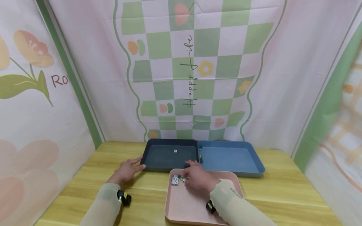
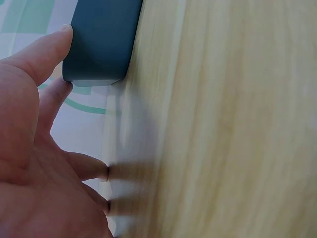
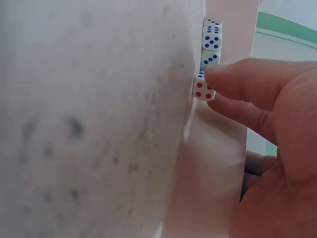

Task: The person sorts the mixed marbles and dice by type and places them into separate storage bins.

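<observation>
My right hand (image 1: pixel 199 177) reaches into the pink tray (image 1: pixel 195 207). Its thumb and a fingertip pinch a white die (image 3: pixel 200 91) with red dots on the side that shows. Beyond it, more white dice (image 3: pixel 212 39) with blue dots stand against the tray's wall. From the head view, this group of dice (image 1: pixel 175 180) is in the tray's far left corner, beside small dark and greenish pieces. At the dark tray (image 1: pixel 169 157), my left hand (image 1: pixel 125 172) has its thumb and a finger against the left end, and other fingertips reach down to the table (image 2: pixel 223 148).
One white die (image 1: pixel 175 151) lies inside the dark tray. To the right, a blue tray (image 1: pixel 230 157) adjoins it, with small greenish and dark pieces (image 1: pixel 201 158) along its left wall. A patterned cloth (image 1: pixel 192 78) hangs behind the table.
</observation>
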{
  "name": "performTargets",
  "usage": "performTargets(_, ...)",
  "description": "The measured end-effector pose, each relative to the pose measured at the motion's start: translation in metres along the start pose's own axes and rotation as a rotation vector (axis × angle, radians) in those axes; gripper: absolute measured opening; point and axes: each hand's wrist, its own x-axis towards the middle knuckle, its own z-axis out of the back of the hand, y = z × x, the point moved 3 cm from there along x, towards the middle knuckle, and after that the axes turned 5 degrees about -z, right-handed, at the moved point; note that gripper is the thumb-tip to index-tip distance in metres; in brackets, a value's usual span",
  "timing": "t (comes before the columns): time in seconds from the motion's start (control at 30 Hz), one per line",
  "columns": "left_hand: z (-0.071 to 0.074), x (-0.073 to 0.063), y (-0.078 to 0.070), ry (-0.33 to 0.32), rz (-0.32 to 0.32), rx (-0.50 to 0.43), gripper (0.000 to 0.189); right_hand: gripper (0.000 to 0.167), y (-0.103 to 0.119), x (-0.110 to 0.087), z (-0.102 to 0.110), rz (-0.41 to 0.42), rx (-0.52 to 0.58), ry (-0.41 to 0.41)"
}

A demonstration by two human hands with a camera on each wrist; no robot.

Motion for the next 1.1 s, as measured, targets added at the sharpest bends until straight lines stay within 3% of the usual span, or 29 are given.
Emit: performTargets(1.1,-0.0001,0.0013,0.0032,0.004,0.009,-0.014,0.067,0.023,0.0008,-0.003,0.0015,-0.073,0.096,-0.02)
